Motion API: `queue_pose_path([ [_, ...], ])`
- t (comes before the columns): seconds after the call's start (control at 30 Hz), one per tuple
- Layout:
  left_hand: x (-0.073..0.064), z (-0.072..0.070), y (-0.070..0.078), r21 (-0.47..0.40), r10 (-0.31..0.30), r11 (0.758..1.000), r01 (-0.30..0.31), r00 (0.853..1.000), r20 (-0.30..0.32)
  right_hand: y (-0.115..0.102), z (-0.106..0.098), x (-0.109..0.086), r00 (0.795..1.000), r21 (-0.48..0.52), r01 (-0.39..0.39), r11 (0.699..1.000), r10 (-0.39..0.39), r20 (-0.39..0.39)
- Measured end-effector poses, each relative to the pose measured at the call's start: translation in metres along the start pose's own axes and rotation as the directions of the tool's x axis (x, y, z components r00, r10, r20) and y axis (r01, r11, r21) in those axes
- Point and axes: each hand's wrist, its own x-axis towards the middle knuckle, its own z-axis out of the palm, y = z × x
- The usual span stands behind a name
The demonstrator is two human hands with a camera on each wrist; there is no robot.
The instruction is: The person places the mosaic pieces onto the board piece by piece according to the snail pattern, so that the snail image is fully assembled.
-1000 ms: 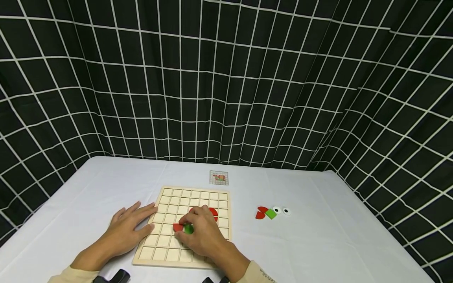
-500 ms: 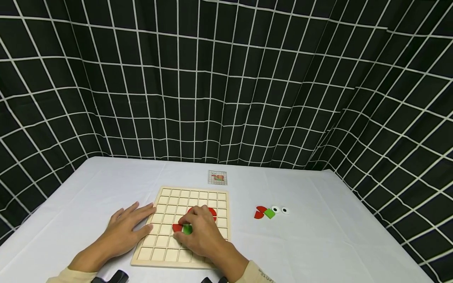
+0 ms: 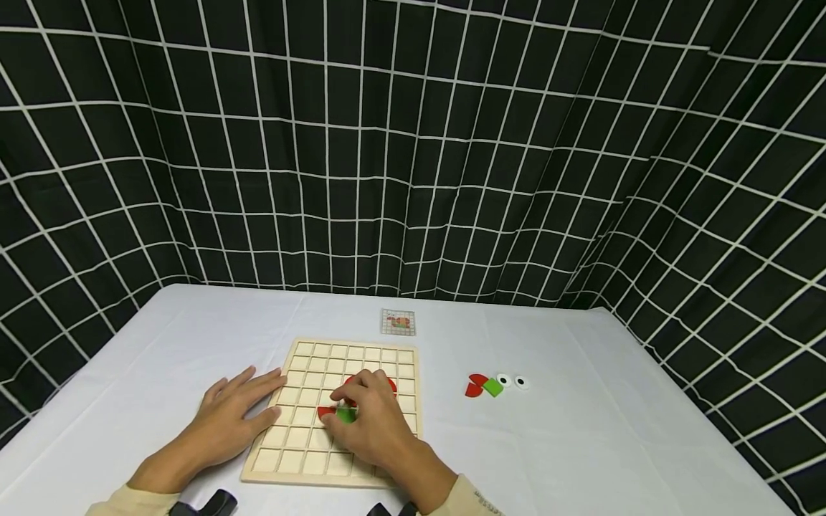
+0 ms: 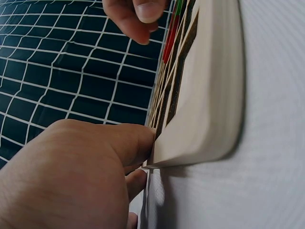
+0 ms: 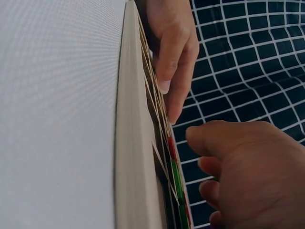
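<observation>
A wooden grid board lies on the table. My left hand rests at its left edge with fingers straight, the thumb on the rim. Over the middle of the board is my right hand, thumb and index apart with nothing between them. Below these fingertips a red piece sits in the grid beside a green piece. More red shows behind the right hand's fingers, partly hidden. The right wrist view shows the right thumb raised just off the board, near the red piece.
Right of the board lie two red pieces, a green square and two white eye discs. A small picture card with a grid lies behind the board. A black gridded curtain surrounds the table.
The right hand's fingers have come off the red piece and lifted slightly up and to the right. The left hand has stayed in place at the board's edge.
</observation>
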Motion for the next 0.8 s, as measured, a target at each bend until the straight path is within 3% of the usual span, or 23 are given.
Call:
queue_pose_path([
  [0.23, 0.005, 0.0, -0.001, -0.001, 0.01, 1.0, -0.01, 1.0, -0.011, 0.001, -0.005, 0.003, 0.999, 0.093, 0.005, 0.996, 0.0, -0.048],
  [0.33, 0.005, 0.001, -0.001, -0.007, 0.003, 1.0, -0.003, 1.0, -0.008, 0.0, -0.007, 0.003, 0.995, 0.138, 0.045, 0.989, -0.032, -0.095],
  [0.6, 0.004, 0.006, 0.002, -0.01, -0.013, 1.0, 0.013, 1.0, -0.014, 0.01, -0.014, -0.002, 0.956, 0.164, 0.175, 0.971, -0.128, -0.265],
  [0.7, 0.003, 0.006, 0.003, -0.004, -0.014, 1.0, 0.014, 1.0, -0.015, 0.018, -0.026, -0.003, 0.945, 0.16, 0.174, 0.972, -0.119, -0.304],
  [0.8, 0.0, 0.002, 0.002, 0.009, -0.012, 1.0, 0.012, 1.0, -0.016, 0.025, -0.037, -0.005, 0.947, 0.174, 0.127, 0.977, -0.067, -0.313],
])
